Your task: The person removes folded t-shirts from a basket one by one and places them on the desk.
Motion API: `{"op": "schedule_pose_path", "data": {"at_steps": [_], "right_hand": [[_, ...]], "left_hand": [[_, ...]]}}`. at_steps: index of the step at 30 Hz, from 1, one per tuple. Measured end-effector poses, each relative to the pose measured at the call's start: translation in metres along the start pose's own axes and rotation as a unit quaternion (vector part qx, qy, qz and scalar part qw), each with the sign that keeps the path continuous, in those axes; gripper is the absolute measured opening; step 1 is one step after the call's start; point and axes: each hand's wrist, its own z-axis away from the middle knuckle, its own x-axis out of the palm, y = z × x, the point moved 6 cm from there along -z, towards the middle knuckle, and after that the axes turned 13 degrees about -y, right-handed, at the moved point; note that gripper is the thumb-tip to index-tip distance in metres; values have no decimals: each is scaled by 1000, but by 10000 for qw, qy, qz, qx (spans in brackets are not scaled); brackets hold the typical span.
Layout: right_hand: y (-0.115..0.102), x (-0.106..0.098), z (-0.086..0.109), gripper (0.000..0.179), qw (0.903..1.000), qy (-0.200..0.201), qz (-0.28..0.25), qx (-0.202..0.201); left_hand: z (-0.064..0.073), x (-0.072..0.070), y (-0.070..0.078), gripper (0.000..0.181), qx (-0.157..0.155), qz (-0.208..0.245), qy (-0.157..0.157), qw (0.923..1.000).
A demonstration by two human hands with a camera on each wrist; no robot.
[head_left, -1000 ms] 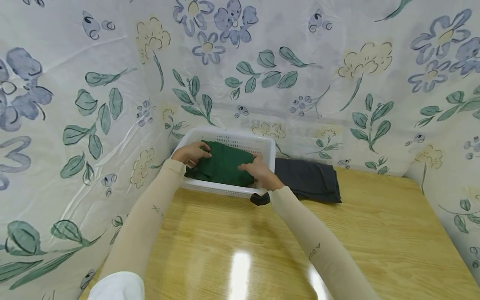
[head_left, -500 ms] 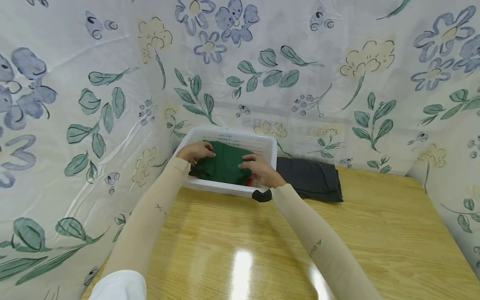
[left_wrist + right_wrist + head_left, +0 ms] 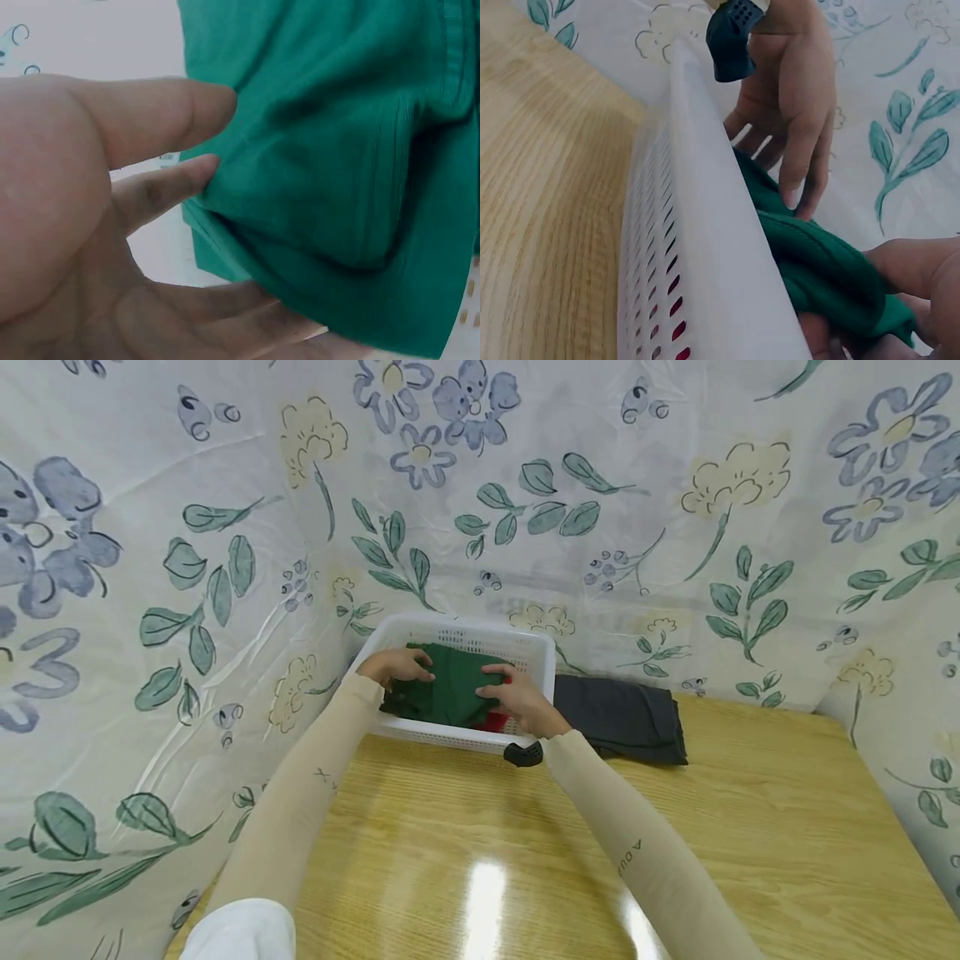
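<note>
A green folded garment (image 3: pixel 457 685) lies in a white perforated basket (image 3: pixel 442 737). My left hand (image 3: pixel 399 667) is at its left end. In the left wrist view the thumb and forefinger meet the cloth's face while other fingers pass under its lower edge, and stitched seams show on the green fabric (image 3: pixel 322 165). At the right end my right hand (image 3: pixel 520 697) holds the cloth. In the right wrist view a rolled green fold (image 3: pixel 821 259) sits between its thumb and fingers. Red cloth (image 3: pixel 495 722) shows beneath the green one; the rest of it is hidden.
A dark folded garment (image 3: pixel 618 718) lies on the wooden table (image 3: pixel 420 843), just right of the basket. Flower-printed sheeting (image 3: pixel 525 527) hangs behind and to the left, close to the basket. A black wrist device (image 3: pixel 523 753) sits over the basket's front rim.
The right fingers have lifted and spread slightly on the cloth. More red cloth shows at the green garment's right end, as its right edge has shifted left. The left hand has barely moved.
</note>
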Motion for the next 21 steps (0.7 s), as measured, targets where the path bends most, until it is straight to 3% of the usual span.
{"op": "schedule_pose_path", "data": {"at_steps": [4, 12, 21], "right_hand": [[-1, -1, -1, 54, 9995, 142, -273, -119], [-2, -2, -2, 52, 9984, 233, -498, -127], [3, -2, -3, 54, 9997, 92, -97, 199]], "left_hand": [[3, -1, -2, 55, -26, 361, -139, 9992], [6, -2, 4, 48, 219, 823, -38, 9964], [5, -1, 3, 48, 12, 554, -38, 9985]]}}
